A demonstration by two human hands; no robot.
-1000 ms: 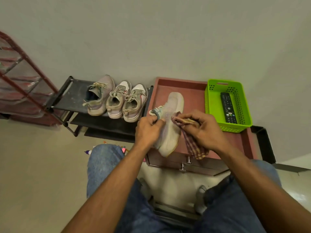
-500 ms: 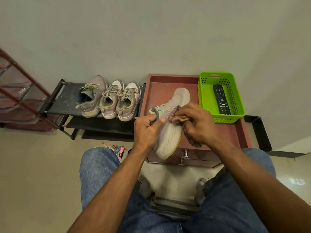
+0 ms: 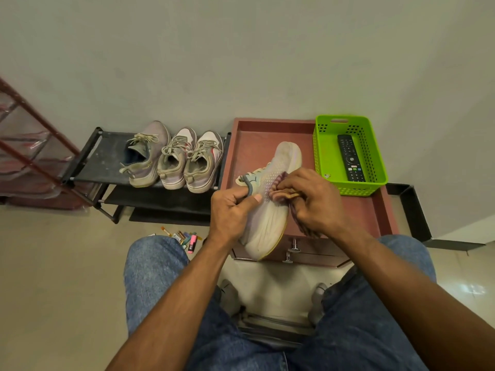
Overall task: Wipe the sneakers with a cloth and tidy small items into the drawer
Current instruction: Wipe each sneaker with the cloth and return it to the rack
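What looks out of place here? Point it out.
The small items, markers and the like, lie scattered on the floor beside the shoe rack rather than in the drawer, which looks closed. Nothing else stands out.

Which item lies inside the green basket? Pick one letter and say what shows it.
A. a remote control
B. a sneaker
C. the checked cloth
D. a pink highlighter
A: a black remote control lies flat in the green basket, while the right hand holds the checked cloth against the sneaker gripped by the left hand.
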